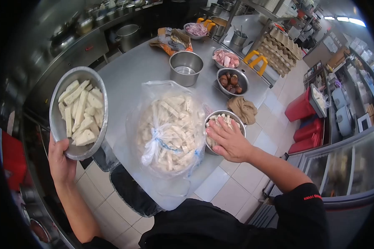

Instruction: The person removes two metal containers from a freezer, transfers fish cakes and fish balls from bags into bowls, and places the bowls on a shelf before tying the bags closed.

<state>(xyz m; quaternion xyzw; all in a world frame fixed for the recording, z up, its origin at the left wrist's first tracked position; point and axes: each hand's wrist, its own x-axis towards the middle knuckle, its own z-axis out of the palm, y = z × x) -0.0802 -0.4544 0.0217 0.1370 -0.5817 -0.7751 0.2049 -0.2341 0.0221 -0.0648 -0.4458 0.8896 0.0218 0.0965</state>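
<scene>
My left hand point(62, 159) grips the lower rim of a metal bowl point(103, 126) holding pale cut strips point(79, 110); the bowl is tilted, off to the left of the table. On the metal table point(131, 62) sits a clear plastic bag point(170, 133), knotted and filled with similar pale pieces. Just right of it, my right hand point(228, 139) lies with its fingers spread on the pale pieces in a smaller metal bowl point(243, 132). Its palm and whatever is beneath it are hidden.
An empty metal pot point(186, 70) stands behind the bag. Bowls of brown pieces point(232, 83) and pink meat point(226, 59) are at the back right, near a brown cloth point(242, 110). Egg trays point(278, 50) stand beyond. A dark bin point(131, 193) is below the table's left edge.
</scene>
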